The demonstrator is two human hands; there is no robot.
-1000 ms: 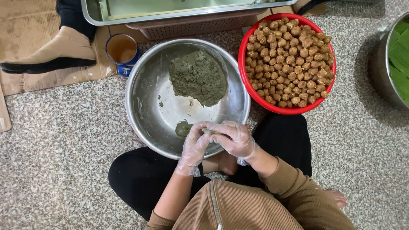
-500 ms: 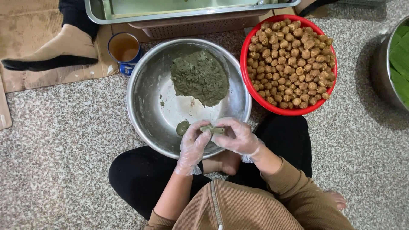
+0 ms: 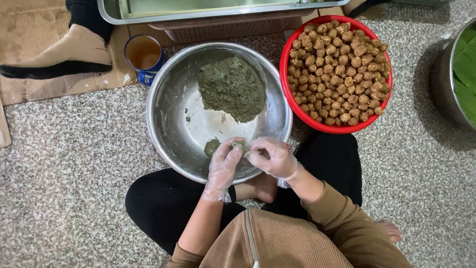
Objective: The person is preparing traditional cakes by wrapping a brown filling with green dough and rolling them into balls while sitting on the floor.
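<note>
- We are sitting cross-legged on the speckled floor (image 3: 64, 164), and both of our gloved hands are working together over the near rim of the steel bowl (image 3: 168, 114).
- Our left hand (image 3: 223, 166) and right hand (image 3: 270, 156) are meeting fingertip to fingertip, and the fingers (image 3: 233, 149) of both are pinching closed around 1 small green dough piece (image 3: 243, 147).
- We are judging this as the shaping step: the piece is being pressed or wrapped between the 2 hands, and we cannot tell whether a filling is already inside it.
- Just beside the left fingers, on the bowl floor, 1 small green lump (image 3: 212, 147) is lying apart from the rest.
- Beyond the fingers, toward the far side of the bowl, the big green dough mound (image 3: 232, 88) is sitting.
- Beyond and to the right of the right fingers, the red basin (image 3: 317, 124) is holding many brown balls (image 3: 339, 69), touching the steel bowl's rim.
- Farther beyond the left fingers, a blue cup (image 3: 144, 53) of brownish liquid is standing near another person's boot (image 3: 59, 54).
- The next move, as we are judging it, is calling for even pressure from both sets of fingers so the dough is closing without tearing.
</note>
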